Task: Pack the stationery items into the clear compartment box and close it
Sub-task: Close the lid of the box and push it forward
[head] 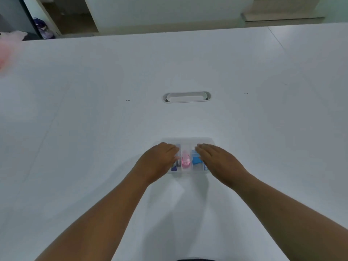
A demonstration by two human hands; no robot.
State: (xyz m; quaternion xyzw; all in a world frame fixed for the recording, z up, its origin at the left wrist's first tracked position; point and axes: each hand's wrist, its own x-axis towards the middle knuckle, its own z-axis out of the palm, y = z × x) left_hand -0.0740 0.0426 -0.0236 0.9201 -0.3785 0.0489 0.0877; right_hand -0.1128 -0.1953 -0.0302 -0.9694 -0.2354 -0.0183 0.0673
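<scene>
The clear compartment box (187, 146) lies on the white tabletop (94, 110) under both hands: left hand (158, 161) and right hand (218, 161) rest flat, fingers extended, grip holding nothing.

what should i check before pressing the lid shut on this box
1. Pink item inside the middle compartment: ok.
2. Blue item inside its compartment: ok.
3. Left hand resting on the clear compartment box: ok.
4. Right hand resting on it: ok.
5. Lid fully latched: cannot tell.
6. No loose stationery on the white table: ok.
</scene>
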